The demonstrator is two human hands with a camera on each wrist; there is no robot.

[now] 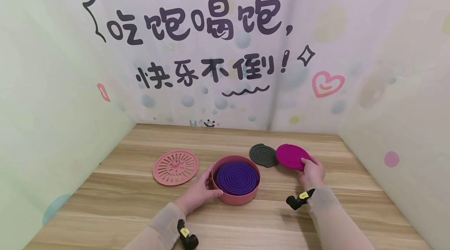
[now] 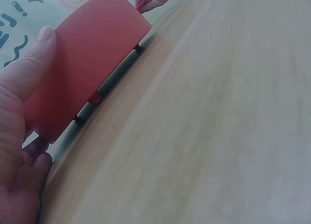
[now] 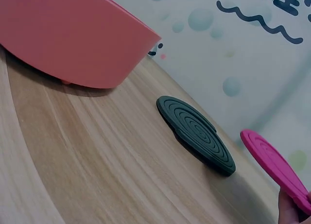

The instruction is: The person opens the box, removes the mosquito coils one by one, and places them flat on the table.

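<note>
A round pink mosquito coil box [image 1: 238,199] stands on the table, with a purple mosquito coil [image 1: 239,178] lying in its top. My left hand [image 1: 198,193] grips the box at its left side, thumb toward the front; the left wrist view shows that thumb [image 2: 36,63] along the wall. My right hand [image 1: 313,172] pinches a magenta mosquito coil [image 1: 291,156] by its near right edge and holds it tilted above the table. Beside it, a dark green mosquito coil [image 1: 262,155] lies flat, also seen behind the box in the right wrist view.
The slotted pink lid [image 1: 175,168] with a centre knob lies on the wood-grain table [image 1: 225,226], left of the box. A printed cloth wall [image 1: 218,105] closes off the back, and side walls [image 1: 397,125] flank the table.
</note>
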